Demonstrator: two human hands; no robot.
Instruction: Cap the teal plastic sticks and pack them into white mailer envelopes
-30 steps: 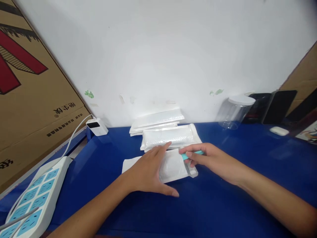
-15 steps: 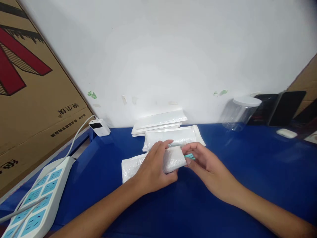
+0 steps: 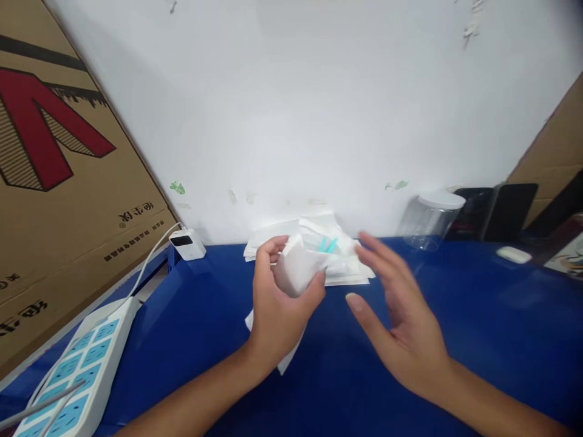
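My left hand [image 3: 280,297] is wrapped round a white bubble mailer [image 3: 298,264], squeezing it so that it bulges. Thin teal sticks [image 3: 328,245] show at the mailer's upper right end; their kind is too small to tell. The mailer's lower end pokes out beneath my left wrist. To the right, my right hand [image 3: 401,309] is apart from the mailer, thumb and fingers spread, holding nothing; its fingertips are smeared by motion. Behind the mailer, more white bubble mailers [image 3: 348,280] lie stacked on the blue table, partly hidden.
On the left are a white power strip [image 3: 75,370] with cables, a small white device [image 3: 187,244] and a large cardboard box [image 3: 82,200]. A clear jar with a white lid [image 3: 430,224], dark phone-like slabs [image 3: 509,212] and a white case [image 3: 514,254] stand along the right.
My right hand has let go of the teal sticks and moved right, opening. My left hand has tilted the mailer upward, so its end now points away to the upper right.
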